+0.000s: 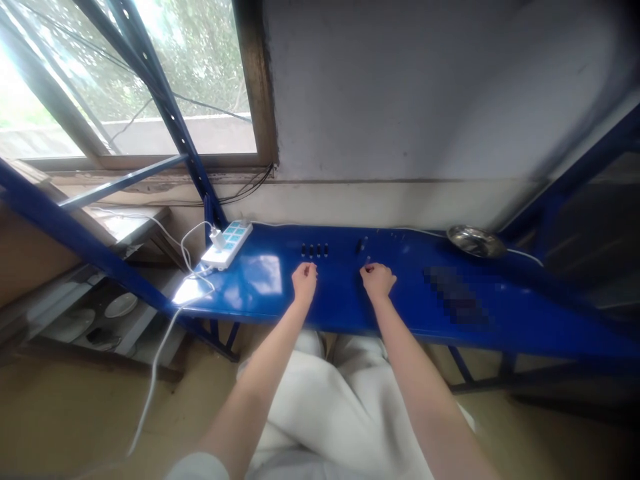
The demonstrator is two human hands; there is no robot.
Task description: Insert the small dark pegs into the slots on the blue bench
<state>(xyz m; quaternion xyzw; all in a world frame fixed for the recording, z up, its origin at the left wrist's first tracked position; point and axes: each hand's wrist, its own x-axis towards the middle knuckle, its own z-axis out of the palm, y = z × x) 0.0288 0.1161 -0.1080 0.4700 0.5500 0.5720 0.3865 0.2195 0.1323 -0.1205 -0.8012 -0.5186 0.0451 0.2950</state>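
Observation:
My left hand (305, 283) is closed in a pinch over the blue table (340, 297), near its middle. Whatever sits between those fingertips is too small to make out. To the right, my right hand (379, 280) is also pinched shut, its fingertips hiding what they hold. A small clear piece (369, 259) shows just beyond them; I cannot tell whether they touch it. Beyond my left hand, several small black cylinders (311, 251) stand in a row. Another small black cylinder (359, 246) lies tilted beyond my right hand, beside a clear piece (365, 240).
A white power strip (227, 245) with a plugged-in cord (155, 360) sits at the table's left end. A shiny metal bowl (477, 241) is at the back right. Tiny bits (395, 235) lie near the back edge. A blurred dark object (457, 293) lies right of my right hand.

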